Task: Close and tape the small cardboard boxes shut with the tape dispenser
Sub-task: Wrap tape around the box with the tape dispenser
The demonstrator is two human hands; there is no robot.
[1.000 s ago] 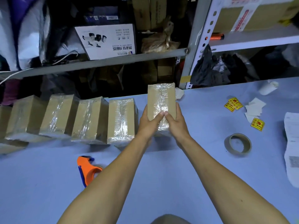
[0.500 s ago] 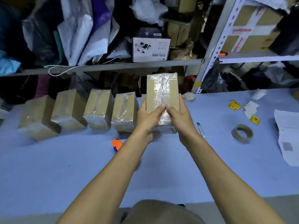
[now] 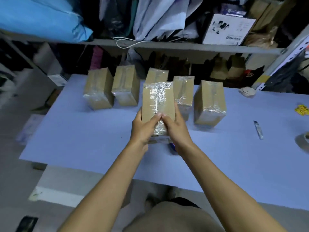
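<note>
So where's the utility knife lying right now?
In the head view, the utility knife lies on the blue table at the right, between the rightmost taped box and the tape roll.

Blue table [image 3: 83, 139] carries five taped boxes [image 3: 209, 104].

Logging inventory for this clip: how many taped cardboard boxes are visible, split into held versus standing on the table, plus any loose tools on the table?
Held taped box, gripped by left hand and right hand: 1
Taped boxes standing on the blue table: 5 ()
Utility knife: 1
Tape roll, partly cut off at the frame edge: 1
Total: 8
</note>
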